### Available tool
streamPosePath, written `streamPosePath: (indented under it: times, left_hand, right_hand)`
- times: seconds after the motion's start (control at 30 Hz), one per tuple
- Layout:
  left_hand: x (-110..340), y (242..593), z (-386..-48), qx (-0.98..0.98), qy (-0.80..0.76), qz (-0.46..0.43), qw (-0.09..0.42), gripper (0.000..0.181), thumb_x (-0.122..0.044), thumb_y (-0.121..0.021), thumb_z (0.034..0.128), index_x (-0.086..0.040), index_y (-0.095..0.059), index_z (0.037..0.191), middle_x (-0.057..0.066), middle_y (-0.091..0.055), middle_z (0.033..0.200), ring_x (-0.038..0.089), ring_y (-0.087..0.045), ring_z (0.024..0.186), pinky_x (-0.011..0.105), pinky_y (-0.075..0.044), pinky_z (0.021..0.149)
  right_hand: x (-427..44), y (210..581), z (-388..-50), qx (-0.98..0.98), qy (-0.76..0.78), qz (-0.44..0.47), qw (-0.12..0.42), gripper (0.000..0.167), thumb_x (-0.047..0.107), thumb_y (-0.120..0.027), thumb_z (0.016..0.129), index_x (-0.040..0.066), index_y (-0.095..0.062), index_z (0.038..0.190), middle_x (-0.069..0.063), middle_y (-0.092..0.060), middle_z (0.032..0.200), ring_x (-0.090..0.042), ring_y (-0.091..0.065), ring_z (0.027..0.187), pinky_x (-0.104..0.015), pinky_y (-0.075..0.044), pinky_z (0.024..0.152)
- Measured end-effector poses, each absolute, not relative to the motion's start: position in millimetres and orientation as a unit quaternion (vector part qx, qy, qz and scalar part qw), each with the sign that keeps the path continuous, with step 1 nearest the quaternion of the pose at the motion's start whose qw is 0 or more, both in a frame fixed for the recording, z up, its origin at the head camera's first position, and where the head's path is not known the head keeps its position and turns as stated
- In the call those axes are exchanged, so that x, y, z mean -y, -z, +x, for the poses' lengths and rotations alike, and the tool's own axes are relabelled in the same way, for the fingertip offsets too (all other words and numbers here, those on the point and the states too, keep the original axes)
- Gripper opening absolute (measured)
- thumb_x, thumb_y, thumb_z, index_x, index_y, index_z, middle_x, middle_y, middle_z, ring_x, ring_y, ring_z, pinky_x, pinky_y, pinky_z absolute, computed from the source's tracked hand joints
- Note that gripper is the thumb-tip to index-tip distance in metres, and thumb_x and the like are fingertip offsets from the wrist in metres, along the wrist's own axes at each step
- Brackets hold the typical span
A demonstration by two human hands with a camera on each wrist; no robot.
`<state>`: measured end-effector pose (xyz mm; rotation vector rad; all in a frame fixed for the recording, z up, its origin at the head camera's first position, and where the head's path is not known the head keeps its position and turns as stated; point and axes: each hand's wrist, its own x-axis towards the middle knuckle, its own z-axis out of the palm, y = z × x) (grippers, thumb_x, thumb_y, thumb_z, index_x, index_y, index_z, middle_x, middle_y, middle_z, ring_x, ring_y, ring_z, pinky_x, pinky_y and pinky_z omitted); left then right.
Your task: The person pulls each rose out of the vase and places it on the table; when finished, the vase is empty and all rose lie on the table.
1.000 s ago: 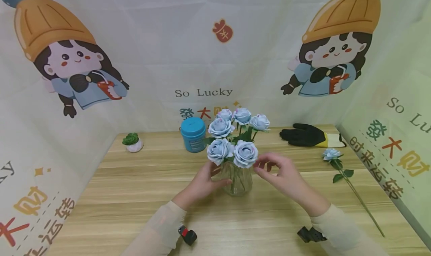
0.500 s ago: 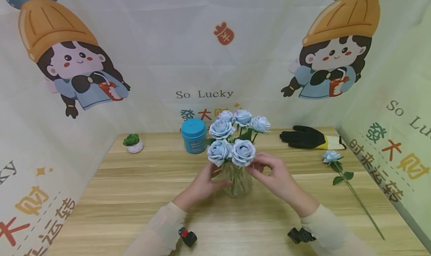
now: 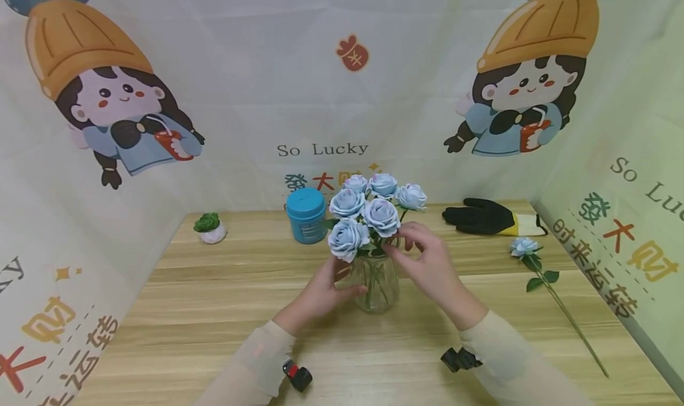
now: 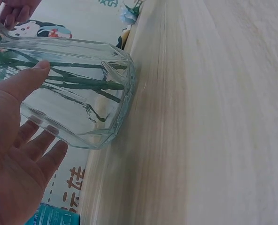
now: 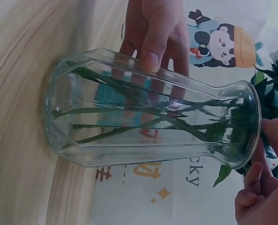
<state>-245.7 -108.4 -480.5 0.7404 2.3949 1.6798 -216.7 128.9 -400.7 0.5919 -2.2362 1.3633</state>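
Observation:
A clear glass vase [image 3: 380, 287] stands on the table, holding several pale blue roses [image 3: 348, 238] with green leaves. My left hand [image 3: 323, 290] holds the vase from its left side, with the thumb [image 4: 26, 79] across the front glass and the fingers spread around the far side. At the vase's mouth, my right hand [image 3: 434, 270] pinches the stem of one rose [image 3: 382, 217] just below its bloom. Through the glass in the right wrist view, the green stems [image 5: 125, 112] cross inside the vase. The right fingertips are partly hidden by leaves and petals.
A single blue rose [image 3: 561, 302] lies on the table at the right. Behind it is a black glove [image 3: 481, 217] with a yellow and white cuff. A blue lidded tub [image 3: 307, 216] stands behind the vase, and a small potted plant [image 3: 211, 228] at the back left.
My right hand has moved left and slightly up to the vase's mouth. The front right rose has shifted up and back toward the bunch's middle. My left hand keeps its place on the vase.

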Motion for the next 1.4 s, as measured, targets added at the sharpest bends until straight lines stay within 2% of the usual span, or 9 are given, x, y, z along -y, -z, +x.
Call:
streamPosePath:
  times: [0.13,0.33,0.43,0.63,0.93,1.2,1.4]
  left_hand:
    - [109,481,-246,-0.79,-0.558,0.246,0.062,0.087,-0.011,-0.08,0.0908,-0.015,-0.028,0.16,0.01,-0.039,0.164,0.036,-0.043,0.148,0.052,-0.039,0.122]
    - [109,483,-247,-0.788,-0.559,0.252,0.059,0.087,-0.011,-0.08,0.0907,-0.015,-0.028,0.16,0.012,-0.039,0.164,0.038,-0.043,0.148,0.053,-0.04,0.121]
    - [108,482,-246,-0.787,-0.559,0.254,0.056,0.087,-0.01,-0.08,0.0906,-0.016,-0.028,0.16,0.011,-0.039,0.164,0.037,-0.043,0.148,0.053,-0.04,0.121]
    - [108,482,-246,-0.788,-0.559,0.254,0.056,0.088,-0.01,-0.08,0.0909,-0.016,-0.027,0.161,0.009,-0.038,0.165,0.036,-0.043,0.148,0.052,-0.04,0.121]
    - [108,482,-247,-0.789,-0.559,0.248,0.066,0.087,-0.011,-0.08,0.0903,-0.015,-0.029,0.16,0.01,-0.04,0.164,0.034,-0.043,0.149,0.05,-0.04,0.122]
    - [109,482,-246,-0.786,-0.563,0.247,0.064,0.089,-0.01,-0.081,0.0896,-0.014,-0.028,0.161,0.011,-0.04,0.163,0.035,-0.043,0.148,0.052,-0.039,0.122]
    - [109,483,-247,-0.785,-0.564,0.248,0.068,0.09,-0.01,-0.081,0.0899,-0.013,-0.026,0.162,0.012,-0.039,0.164,0.036,-0.043,0.149,0.051,-0.039,0.122]
  right_hand:
    - [-122,401,-222,0.809,-0.498,0.189,0.251,0.017,0.008,-0.084,0.084,0.008,-0.077,0.1,-0.011,-0.066,0.085,-0.019,-0.052,0.079,-0.034,-0.042,0.064]
    - [-114,403,-226,0.798,-0.525,0.143,0.261,0.015,0.009,-0.086,0.083,0.007,-0.078,0.094,-0.015,-0.064,0.082,-0.021,-0.053,0.078,-0.028,-0.04,0.065]
    - [-111,405,-228,0.792,-0.533,0.127,0.268,0.013,0.009,-0.086,0.082,0.008,-0.078,0.092,-0.012,-0.069,0.084,-0.019,-0.051,0.076,-0.024,-0.039,0.066]
    - [-107,405,-233,0.783,-0.541,0.113,0.286,0.014,0.008,-0.085,0.082,0.009,-0.077,0.093,-0.005,-0.076,0.087,-0.017,-0.05,0.071,-0.025,-0.038,0.062]
    - [-105,400,-229,0.773,-0.563,0.087,0.28,0.013,0.009,-0.086,0.083,0.006,-0.079,0.093,-0.009,-0.068,0.078,-0.015,-0.047,0.066,-0.021,-0.033,0.054]
    - [-109,392,-227,0.716,-0.623,0.096,0.3,0.009,0.01,-0.085,0.085,0.008,-0.078,0.09,0.006,-0.058,0.072,-0.009,-0.041,0.059,-0.019,-0.028,0.05]
    - [-113,384,-226,0.693,-0.625,0.109,0.342,0.008,0.004,-0.084,0.085,0.004,-0.077,0.089,0.008,-0.058,0.07,-0.009,-0.039,0.058,-0.02,-0.026,0.05]
